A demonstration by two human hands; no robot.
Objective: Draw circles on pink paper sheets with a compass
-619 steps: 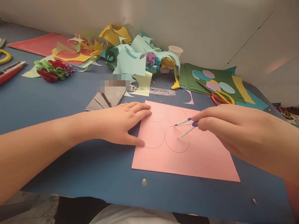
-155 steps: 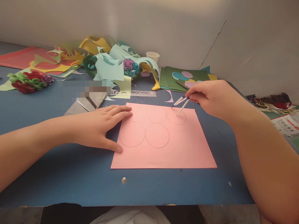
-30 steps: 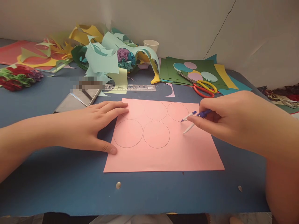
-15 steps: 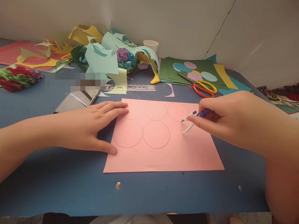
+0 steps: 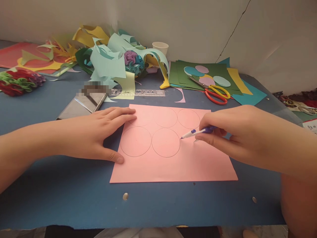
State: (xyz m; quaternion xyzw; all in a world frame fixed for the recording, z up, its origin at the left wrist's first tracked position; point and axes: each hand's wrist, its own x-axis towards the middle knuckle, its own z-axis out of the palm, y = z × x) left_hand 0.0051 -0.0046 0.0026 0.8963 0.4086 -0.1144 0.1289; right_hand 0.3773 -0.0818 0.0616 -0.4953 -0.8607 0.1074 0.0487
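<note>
A pink sheet (image 5: pixel 158 169) bearing several pencil-drawn circles lies on the blue table. My left hand (image 5: pixel 104 132) rests with fingers spread on the sheet's left edge. Near the sheet's right side, my right hand (image 5: pixel 228 132) pinches the top of a white and blue compass (image 5: pixel 195 132). One compass leg points left, its tip just right of the lower middle circle; the other leg's tip touches down close to my thumb and is mostly hidden.
Scissors (image 5: pixel 215 94) with red and yellow handles lie on green sheets (image 5: pixel 178 76) at the back right. Behind the pink sheet is a clear ruler (image 5: pixel 151 93); a phone-like device (image 5: pixel 83 104) lies left. Paper scraps (image 5: pixel 109 62) and a white cup (image 5: pixel 160 48) stand by the wall.
My right hand has turned the compass, and its pencil tip has swung left and down from the upper right circle to beside the lower middle circle. My left hand stays put.
</note>
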